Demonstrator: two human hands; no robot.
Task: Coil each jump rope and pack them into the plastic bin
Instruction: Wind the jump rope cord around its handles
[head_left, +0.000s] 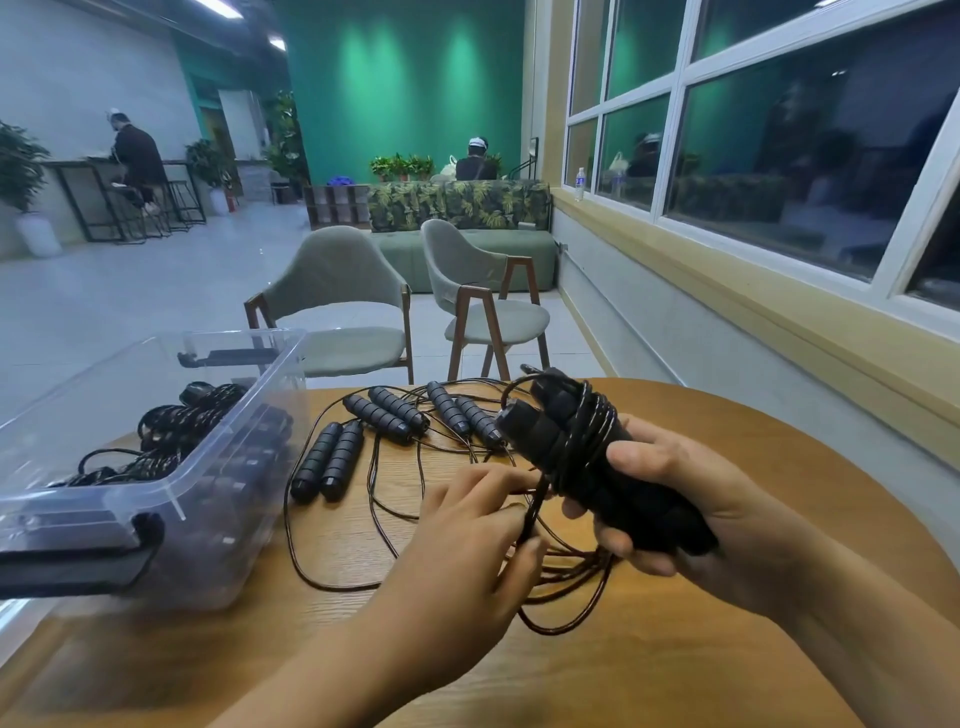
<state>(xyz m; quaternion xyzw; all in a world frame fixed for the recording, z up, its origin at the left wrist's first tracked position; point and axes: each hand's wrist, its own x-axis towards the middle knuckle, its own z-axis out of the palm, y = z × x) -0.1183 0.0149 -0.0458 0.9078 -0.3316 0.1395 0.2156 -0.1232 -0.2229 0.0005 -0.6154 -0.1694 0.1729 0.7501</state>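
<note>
My right hand (691, 514) grips a pair of black jump rope handles (571, 447) held together, with thin black cord wound several times around them. My left hand (467, 545) pinches the loose cord (535, 504) just below the handles. The rest of that cord lies in loops (571, 587) on the table under my hands. Three more pairs of black foam handles (327, 460) (387, 413) (465, 413) lie uncoiled on the table, their cords tangled. The clear plastic bin (171, 483) at the left holds coiled ropes (171, 431).
The round wooden table (675, 649) ends close behind the handles. Two grey chairs (343, 306) stand beyond it. A window wall runs along the right. Two people sit far off in the room.
</note>
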